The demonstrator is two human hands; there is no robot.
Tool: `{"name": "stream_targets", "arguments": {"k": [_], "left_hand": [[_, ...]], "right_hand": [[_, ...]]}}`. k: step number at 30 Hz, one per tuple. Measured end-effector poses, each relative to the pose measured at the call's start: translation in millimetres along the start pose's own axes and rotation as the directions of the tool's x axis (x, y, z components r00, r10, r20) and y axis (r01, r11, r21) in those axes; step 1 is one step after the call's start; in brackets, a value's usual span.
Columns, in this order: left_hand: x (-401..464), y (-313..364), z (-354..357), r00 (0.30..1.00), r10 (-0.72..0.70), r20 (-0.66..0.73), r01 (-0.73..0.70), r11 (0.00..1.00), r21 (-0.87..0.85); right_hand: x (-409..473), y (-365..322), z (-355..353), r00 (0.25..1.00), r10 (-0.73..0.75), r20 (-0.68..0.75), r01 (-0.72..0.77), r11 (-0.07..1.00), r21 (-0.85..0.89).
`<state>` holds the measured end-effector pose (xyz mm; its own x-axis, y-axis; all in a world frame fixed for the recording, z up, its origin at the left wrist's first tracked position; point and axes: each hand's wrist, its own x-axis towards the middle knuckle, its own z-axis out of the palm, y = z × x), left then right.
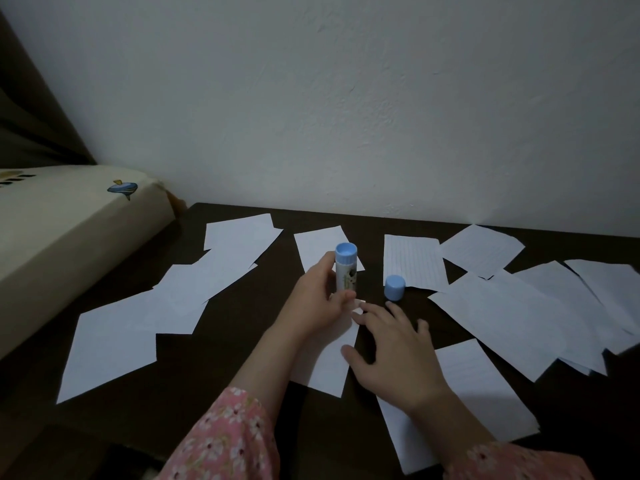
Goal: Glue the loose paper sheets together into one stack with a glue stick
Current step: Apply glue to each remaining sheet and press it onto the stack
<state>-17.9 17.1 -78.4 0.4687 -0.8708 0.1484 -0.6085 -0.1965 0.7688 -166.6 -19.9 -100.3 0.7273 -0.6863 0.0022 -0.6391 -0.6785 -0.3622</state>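
Glue stick (345,271) is being gripped upright by left hand (317,299); sheet (329,355) is being pressed by right hand (391,351), fingers spread; cap (394,287) just right.

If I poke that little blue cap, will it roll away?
Probably not right now: the blue cap stands on its flat end on the dark table. Knocked onto its round side, it likely would roll. It looks small and light, so it should slide easily.

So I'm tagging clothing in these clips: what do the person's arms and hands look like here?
Both hands, left hand and right hand, are bare: no gloves, and no rings or watch that can be seen. Each forearm ends in a pink sleeve with a small pale floral print, left sleeve and right sleeve.
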Motion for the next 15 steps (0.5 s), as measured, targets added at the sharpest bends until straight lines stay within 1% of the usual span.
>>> {"name": "stream_targets", "arguments": {"k": [5, 11, 15], "left_hand": [[2, -5, -8, 0.997, -0.053, -0.048, 0.053, 0.998, 0.015], [0, -17, -28, 0.986, -0.142, -0.091, 0.134, 0.987, -0.093], [-1, -19, -32, 0.981, -0.17, -0.09, 0.162, 0.983, -0.091]], "right_hand": [[0, 0, 1, 1.0, 0.005, 0.006, -0.005, 1.0, -0.004], [0, -1, 1, 1.0, 0.006, 0.008, -0.006, 1.0, -0.011], [0, -1, 1, 1.0, 0.007, 0.004, -0.007, 1.0, -0.006]]}}
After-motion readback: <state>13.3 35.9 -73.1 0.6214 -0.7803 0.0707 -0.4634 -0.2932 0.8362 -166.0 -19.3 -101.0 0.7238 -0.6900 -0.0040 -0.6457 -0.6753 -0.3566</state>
